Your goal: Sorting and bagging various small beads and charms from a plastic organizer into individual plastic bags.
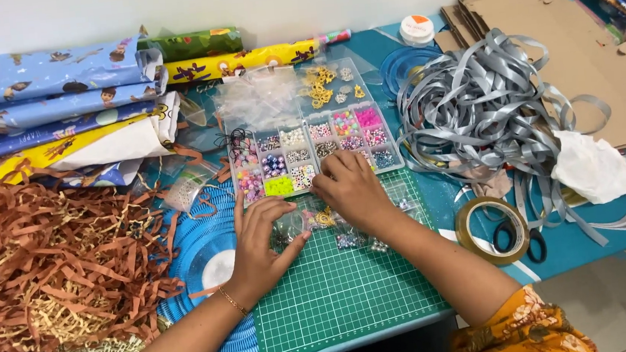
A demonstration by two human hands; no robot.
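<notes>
On green cutting mat (353, 293), left hand (263, 248) fingers spread on small bags (310, 225), right hand (350, 188) fingers curled together at bead box (311, 157)

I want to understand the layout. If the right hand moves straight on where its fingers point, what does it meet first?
Probably the clear bead organizer box: the right hand points up-left, fingertips already at its near edge.

Blue table (598, 245) bears green cutting mat (346, 294), bead box (311, 153).
</notes>
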